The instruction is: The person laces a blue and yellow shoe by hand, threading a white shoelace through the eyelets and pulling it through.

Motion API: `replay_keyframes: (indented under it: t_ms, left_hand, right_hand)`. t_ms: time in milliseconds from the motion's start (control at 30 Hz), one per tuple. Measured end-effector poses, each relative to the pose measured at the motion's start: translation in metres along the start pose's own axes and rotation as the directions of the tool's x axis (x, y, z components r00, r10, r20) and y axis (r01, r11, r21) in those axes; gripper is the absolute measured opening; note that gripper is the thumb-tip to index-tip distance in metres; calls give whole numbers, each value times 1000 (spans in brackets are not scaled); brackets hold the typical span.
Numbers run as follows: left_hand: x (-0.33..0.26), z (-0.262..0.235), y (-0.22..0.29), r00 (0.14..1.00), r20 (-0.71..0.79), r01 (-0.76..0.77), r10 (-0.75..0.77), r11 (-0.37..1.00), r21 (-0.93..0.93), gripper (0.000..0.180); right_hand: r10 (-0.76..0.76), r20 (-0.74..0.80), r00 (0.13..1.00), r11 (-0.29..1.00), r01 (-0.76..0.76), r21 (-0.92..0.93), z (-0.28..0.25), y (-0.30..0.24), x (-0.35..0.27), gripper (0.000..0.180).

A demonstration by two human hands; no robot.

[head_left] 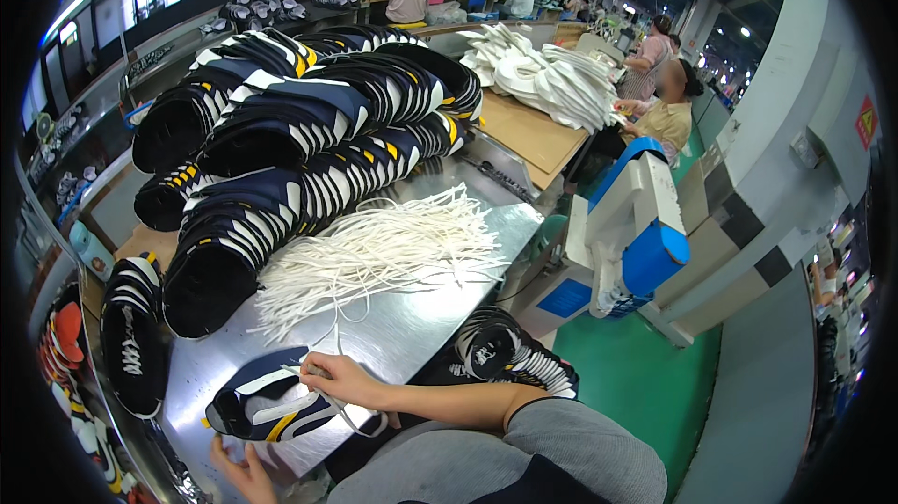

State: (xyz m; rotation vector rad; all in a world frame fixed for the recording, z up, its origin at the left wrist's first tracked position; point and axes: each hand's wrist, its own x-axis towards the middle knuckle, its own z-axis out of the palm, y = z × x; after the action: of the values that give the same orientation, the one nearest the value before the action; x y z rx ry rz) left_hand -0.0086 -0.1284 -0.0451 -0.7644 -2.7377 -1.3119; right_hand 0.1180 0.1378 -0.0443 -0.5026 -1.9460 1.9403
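A navy, white and yellow shoe upper (245, 422) lies on the metal tabletop just in front of me. Over its far right side, my right hand (341, 379) is closed in a pinch on a white shoelace (348, 422), which trails in a loop below the wrist. My left hand (245, 472) is beside the upper's near left edge, fingers apart and nothing gripped; whether a fingertip touches the upper I cannot tell. Beyond the upper spreads a loose pile of white shoelaces (383, 247).
Long nested stacks of shoe uppers (327, 176) fill the table's far left. A laced stack (134, 336) stands at the left edge. White pieces (538, 73) lie on cardboard (524, 134) beyond. A white and blue machine (622, 233) stands right. Co-workers sit farther off.
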Motion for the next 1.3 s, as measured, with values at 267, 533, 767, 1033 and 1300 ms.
replay_keyframes:
  t_ms: [267,533,767,1033,1300]
  left_hand:
    - [80,21,92,770,615,-227,-167,829,510,51]
    - [100,58,91,392,910,721,-133,659,-214,65]
    - [65,82,104,537,831,805,-144,383,-454,56]
    - [30,72,101,773,614,591,-160,535,-604,31]
    - [27,69,101,801,560,589,-212,442,-676,19]
  right_hand:
    - [-27,-54,998,992,20,-124,8,20,19,21]
    - [225,-69,972,968,-231,-95,3,6,20,40]
    - [55,-26,998,976,-48,213,-19,-17,3,17]
    - [239,94,966,969,-244,43,-7,-37,1,15]
    - [109,198,974,993,-100,-58,-6,-32,-2,16]
